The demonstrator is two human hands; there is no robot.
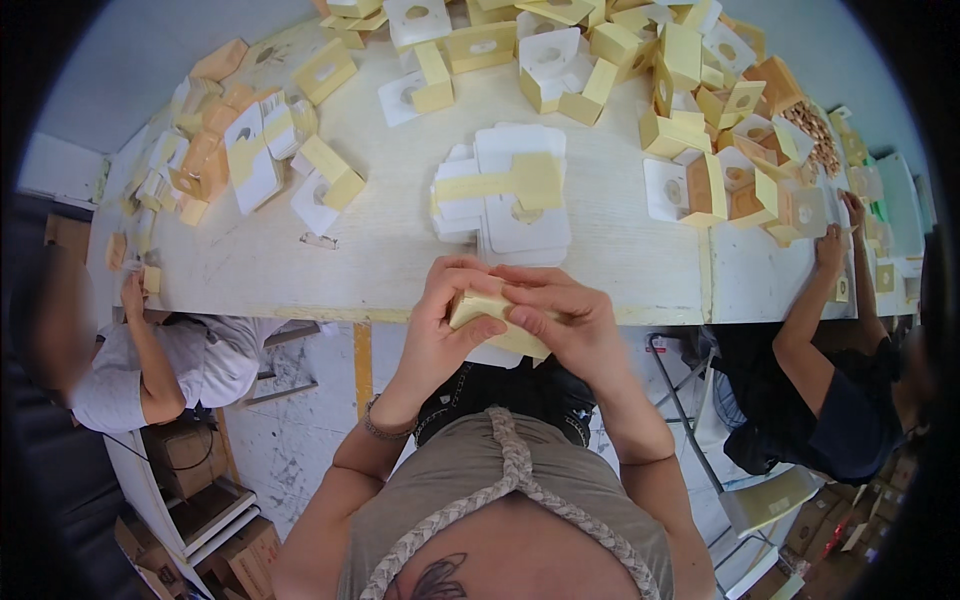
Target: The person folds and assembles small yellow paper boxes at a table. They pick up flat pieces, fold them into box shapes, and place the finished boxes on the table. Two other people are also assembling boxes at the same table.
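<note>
On the near side of the flat card stack, the left hand is seen closed on a pale yellow carton, gripped from its other side by the right hand, and creasing could be caused by uneven pressure.

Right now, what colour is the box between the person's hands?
The box shows pale yellow; best seen in the head view.

No readable lettering or numbers
</note>
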